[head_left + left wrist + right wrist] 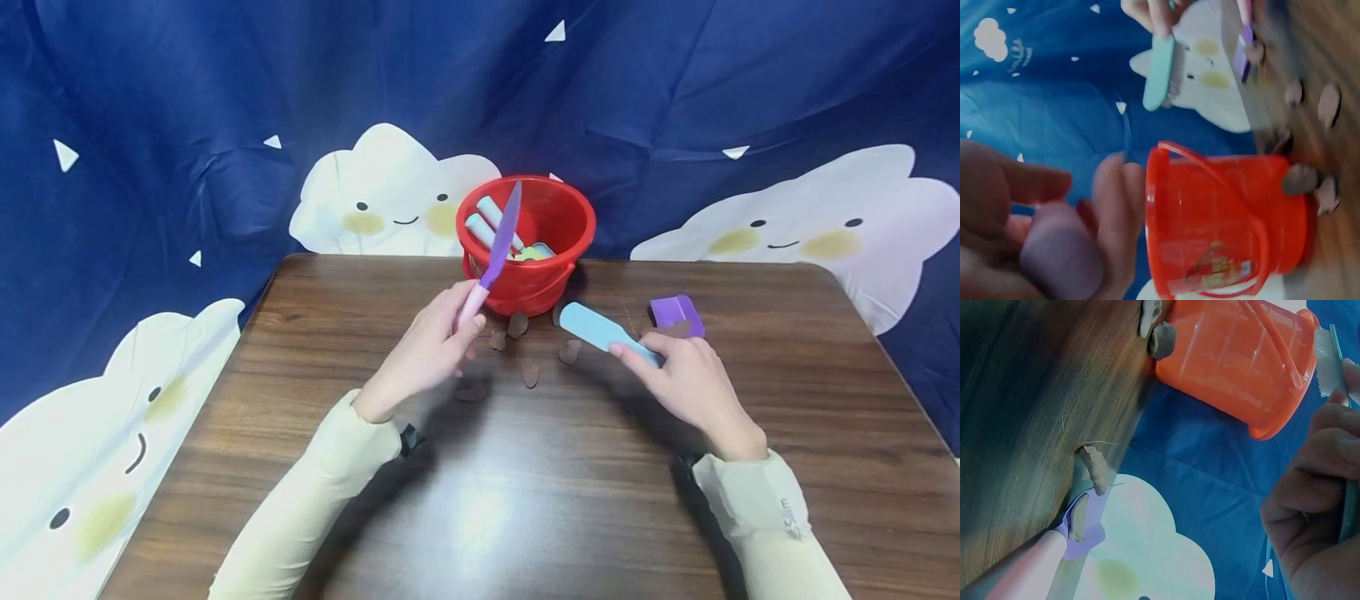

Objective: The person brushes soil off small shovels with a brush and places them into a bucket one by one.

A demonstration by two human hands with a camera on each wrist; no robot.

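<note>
My left hand (431, 342) grips the pink handle of a purple-bladed toy trowel (507, 231). Its blade points up and overlaps the red bucket (525, 287) in the head view. In my right hand (697, 387) is a light blue brush (588, 326), held by its handle above the table. Pale bristles (1329, 362) show on the brush in the right wrist view. Between the hands, several brown clay-like lumps (569, 352) are scattered on the wood, some close to the bucket's base. Beyond the right hand lies a purple scoop (667, 309) with brown lumps (1079, 517) on it.
The bucket stands at the table's far edge with light blue handles (482, 227) and a yellow-green item (529, 253) inside. A pink handle (1032, 565) extends from the scoop. Behind the brown wooden table (480, 500) hangs a blue curtain (600, 100) with white clouds.
</note>
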